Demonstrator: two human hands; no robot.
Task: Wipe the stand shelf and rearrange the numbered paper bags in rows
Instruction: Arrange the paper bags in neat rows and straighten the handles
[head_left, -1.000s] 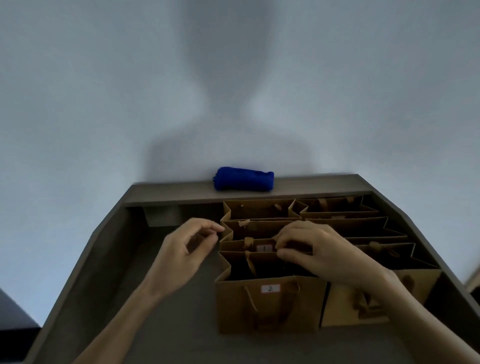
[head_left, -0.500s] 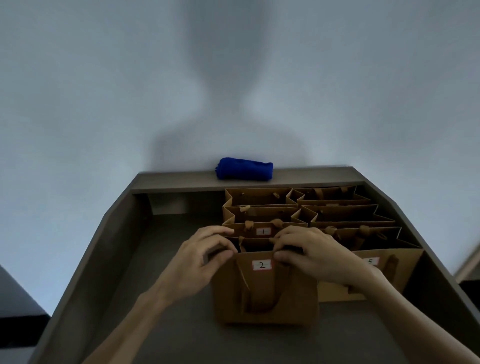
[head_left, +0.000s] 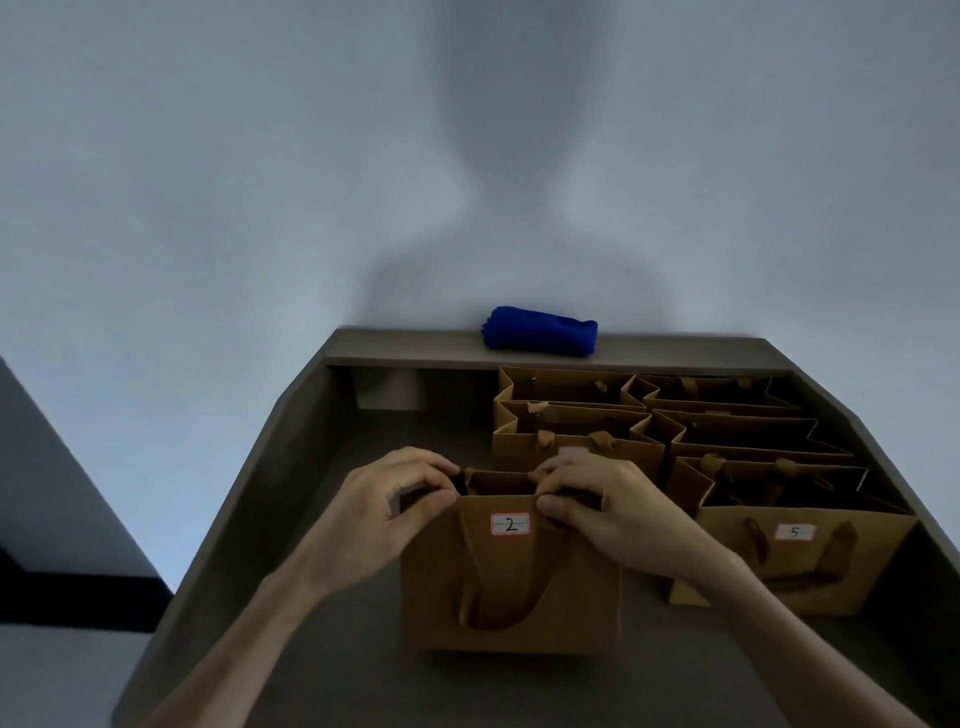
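Note:
A brown paper bag labelled 2 (head_left: 511, 587) stands upright at the front of the grey stand shelf (head_left: 322, 649). My left hand (head_left: 387, 512) pinches the left end of its top rim, and my right hand (head_left: 613, 514) pinches the right end. Behind it stands another brown bag (head_left: 524, 449) whose label my right hand partly hides. A bag labelled 5 (head_left: 810, 551) stands at the front right. Several more open brown bags (head_left: 727, 415) fill two rows toward the back.
A rolled blue cloth (head_left: 540, 332) lies on the raised back ledge of the stand (head_left: 415, 351). Sloping side walls (head_left: 249, 499) bound the shelf left and right. A pale wall rises behind, and a dark object (head_left: 62, 545) sits beyond the left edge.
My left hand has come from beside the bags onto bag 2's top rim. Both hands now hold bag 2, which stands further left and forward, apart from the rows.

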